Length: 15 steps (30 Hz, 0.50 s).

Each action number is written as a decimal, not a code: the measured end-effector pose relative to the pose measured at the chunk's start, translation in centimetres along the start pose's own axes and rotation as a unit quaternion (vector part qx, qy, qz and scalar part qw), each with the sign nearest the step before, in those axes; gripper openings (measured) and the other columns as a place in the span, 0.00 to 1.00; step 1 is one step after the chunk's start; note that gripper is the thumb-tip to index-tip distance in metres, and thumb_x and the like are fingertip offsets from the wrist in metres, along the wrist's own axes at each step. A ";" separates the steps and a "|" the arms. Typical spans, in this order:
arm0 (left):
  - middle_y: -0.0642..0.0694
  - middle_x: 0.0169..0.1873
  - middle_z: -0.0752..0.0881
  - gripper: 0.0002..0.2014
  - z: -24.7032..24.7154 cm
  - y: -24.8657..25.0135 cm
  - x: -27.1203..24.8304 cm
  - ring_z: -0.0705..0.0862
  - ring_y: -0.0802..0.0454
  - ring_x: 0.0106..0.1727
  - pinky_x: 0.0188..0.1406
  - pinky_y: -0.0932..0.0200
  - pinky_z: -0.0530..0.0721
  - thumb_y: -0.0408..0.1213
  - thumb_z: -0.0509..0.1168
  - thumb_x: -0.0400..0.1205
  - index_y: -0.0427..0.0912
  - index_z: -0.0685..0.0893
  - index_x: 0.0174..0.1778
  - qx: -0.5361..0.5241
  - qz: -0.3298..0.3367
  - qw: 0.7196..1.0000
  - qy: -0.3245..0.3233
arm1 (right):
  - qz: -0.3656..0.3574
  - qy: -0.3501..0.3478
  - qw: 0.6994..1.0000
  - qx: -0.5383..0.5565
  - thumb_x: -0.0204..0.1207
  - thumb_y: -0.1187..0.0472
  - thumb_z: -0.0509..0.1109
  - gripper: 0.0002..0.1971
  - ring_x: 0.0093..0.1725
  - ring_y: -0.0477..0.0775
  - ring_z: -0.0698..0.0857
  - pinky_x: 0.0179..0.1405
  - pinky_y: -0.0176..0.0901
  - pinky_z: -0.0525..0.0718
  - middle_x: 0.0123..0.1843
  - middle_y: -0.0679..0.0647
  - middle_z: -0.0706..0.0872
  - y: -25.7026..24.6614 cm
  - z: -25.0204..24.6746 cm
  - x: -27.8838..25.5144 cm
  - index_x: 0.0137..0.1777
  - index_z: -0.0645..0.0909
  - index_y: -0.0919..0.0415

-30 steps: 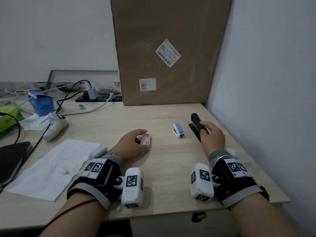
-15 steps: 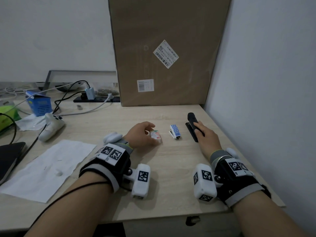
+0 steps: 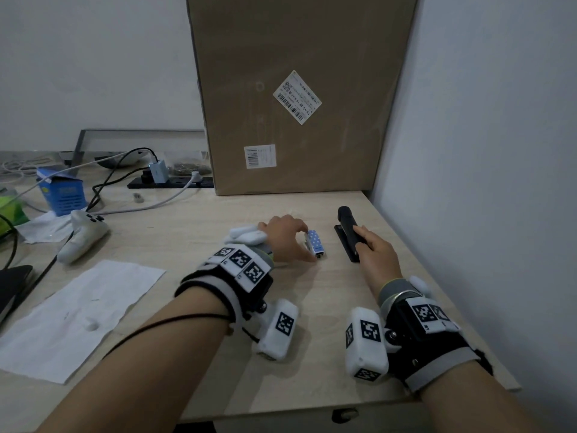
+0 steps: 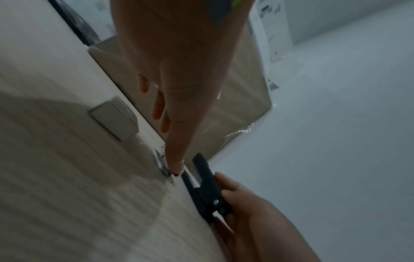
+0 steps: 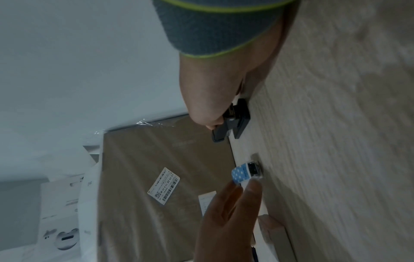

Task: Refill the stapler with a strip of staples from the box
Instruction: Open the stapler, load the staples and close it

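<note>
At the back of the pale wood-grain desk (image 3: 175, 220) we see a tall brown cardboard carton (image 3: 296, 89) standing upright, bearing two white barcode labels. Near the desk's left edge lies a creased white sheet of paper (image 3: 78, 314). Toward the back left corner we find a small blue cardboard box (image 3: 62, 192), a white game controller (image 3: 82, 235), and a black power strip (image 3: 170, 182) with grey and black cables.

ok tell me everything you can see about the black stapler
The stapler is black, long and narrow, apparently plastic with a metal pivot pin near its rear. It lies flat on the desk by the right wall, nose pointing away, closed. The right hand grips its rear end; the dotted box lies apart to its left.
</note>
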<state>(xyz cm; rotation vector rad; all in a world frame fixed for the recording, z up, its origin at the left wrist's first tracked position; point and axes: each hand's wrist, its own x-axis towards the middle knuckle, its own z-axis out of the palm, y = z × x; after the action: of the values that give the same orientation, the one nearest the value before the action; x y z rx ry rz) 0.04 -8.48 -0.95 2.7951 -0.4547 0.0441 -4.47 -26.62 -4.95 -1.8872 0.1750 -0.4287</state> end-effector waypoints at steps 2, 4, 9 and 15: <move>0.51 0.63 0.81 0.33 0.2 0.7 0.7 0.77 0.47 0.66 0.61 0.48 0.66 0.59 0.74 0.66 0.53 0.77 0.66 0.018 0.007 1.000 -0.012 | 0.001 0.000 1.000 -0.001 0.78 0.69 0.56 0.22 0.76 0.51 0.70 0.74 0.40 0.66 0.77 0.51 0.73 0.0 0.0 0.0 0.69 0.77 0.54; 0.51 0.61 0.82 0.32 0.2 1.0 1.4 0.78 0.47 0.63 0.58 0.49 0.66 0.59 0.73 0.67 0.52 0.77 0.65 0.031 0.013 0.999 -0.017 | 0.001 -0.001 1.000 0.000 0.78 0.69 0.56 0.22 0.76 0.52 0.71 0.76 0.42 0.66 0.77 0.51 0.73 0.0 0.0 0.0 0.69 0.77 0.54; 0.50 0.62 0.82 0.30 -0.5 1.5 2.1 0.77 0.46 0.64 0.66 0.45 0.67 0.58 0.71 0.70 0.51 0.76 0.66 0.080 0.019 0.996 -0.037 | -0.003 -0.005 1.000 -0.012 0.78 0.68 0.56 0.22 0.77 0.51 0.70 0.73 0.39 0.65 0.77 0.51 0.73 0.0 0.0 0.0 0.70 0.76 0.54; 0.48 0.67 0.79 0.36 -0.7 1.5 1.3 0.75 0.44 0.69 0.67 0.45 0.66 0.58 0.71 0.71 0.49 0.70 0.73 0.067 0.004 0.997 -0.028 | 0.007 -0.010 1.000 -0.011 0.78 0.67 0.57 0.22 0.78 0.51 0.69 0.76 0.42 0.64 0.78 0.50 0.72 -0.2 0.0 -0.1 0.70 0.76 0.53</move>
<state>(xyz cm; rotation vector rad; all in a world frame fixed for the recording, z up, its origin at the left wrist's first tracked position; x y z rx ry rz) 0.76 -10.03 0.26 2.9323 -0.4938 -0.0012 -4.57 -26.53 -4.74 -1.9098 0.1791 -0.3995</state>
